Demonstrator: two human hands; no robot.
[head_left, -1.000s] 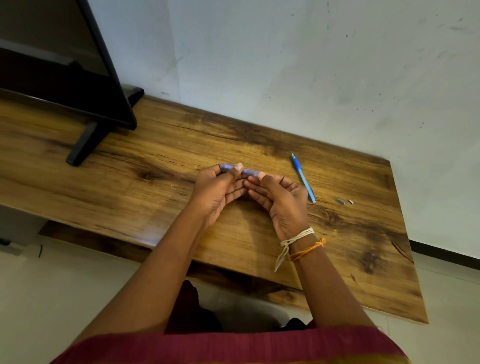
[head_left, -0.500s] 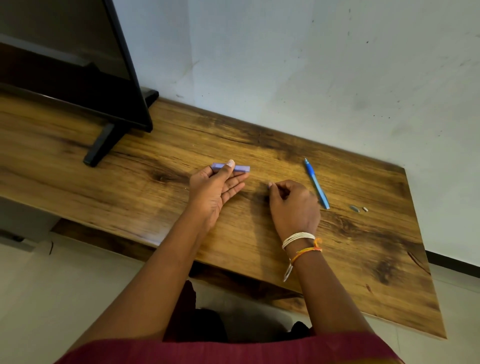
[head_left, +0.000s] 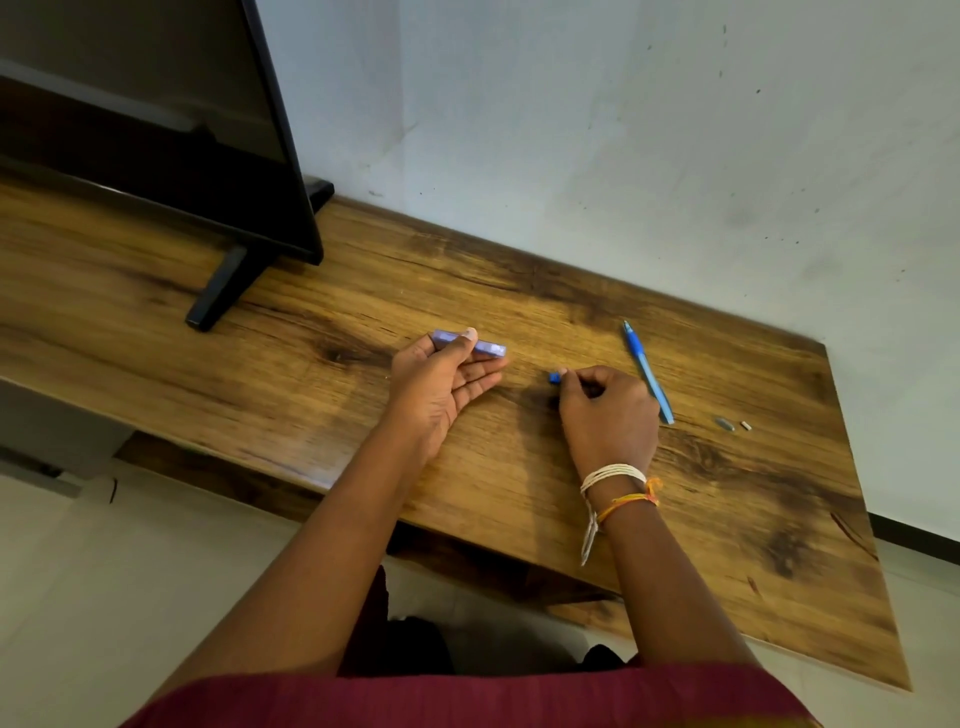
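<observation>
My left hand (head_left: 441, 382) holds a short purple-blue pen barrel (head_left: 488, 347) between thumb and fingers, just above the wooden table (head_left: 363, 312). A gap of table lies between it and my right hand (head_left: 605, 415), which pinches a small blue piece (head_left: 555, 377) at its fingertips, knuckles up and fingers curled. Threads are tied round the right wrist.
A whole blue pen (head_left: 647, 370) lies just right of my right hand. Two tiny metal parts (head_left: 725, 423) lie further right. A black screen on a stand (head_left: 223, 280) fills the left back. A pale wall runs behind the table.
My hands held the purple-blue barrel together a second ago. They have come apart: the left keeps the barrel, the right has drawn off to the right with a small blue piece.
</observation>
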